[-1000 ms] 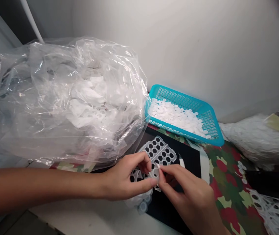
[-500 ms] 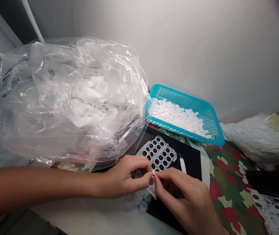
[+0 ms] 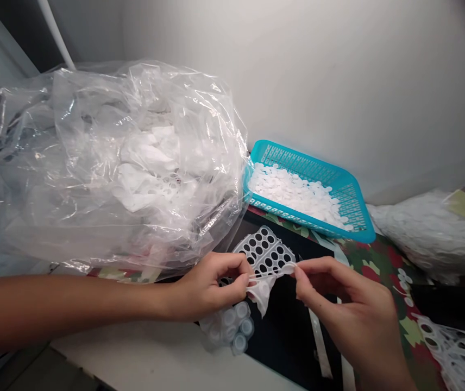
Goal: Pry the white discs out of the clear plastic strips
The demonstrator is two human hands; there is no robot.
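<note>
My left hand (image 3: 216, 282) pinches one end of a thin, soft white piece (image 3: 262, 293) with a pointed flap hanging down. To the right, my right hand (image 3: 338, 304) grips the other end between thumb and forefinger, so the piece is drawn out between the hands. Behind them a translucent sheet with rows of round holes (image 3: 271, 247) lies on a black mat (image 3: 285, 326). Below my left hand sits a cluster of clear round cups (image 3: 236, 328). A pale narrow strip (image 3: 319, 339) lies on the mat, partly beneath my right hand.
A big clear plastic bag (image 3: 106, 174) with white perforated material fills the left. At the back, a turquoise basket (image 3: 363, 217) holds many small white discs (image 3: 297, 190). Perforated white scraps (image 3: 456, 347) and another filled bag (image 3: 423, 225) lie right, beside a camouflage-patterned cloth (image 3: 379, 271).
My right hand has moved right and slightly up, away from my left hand, stretching the white piece between them. More of the clear cups and the pale strip now show.
</note>
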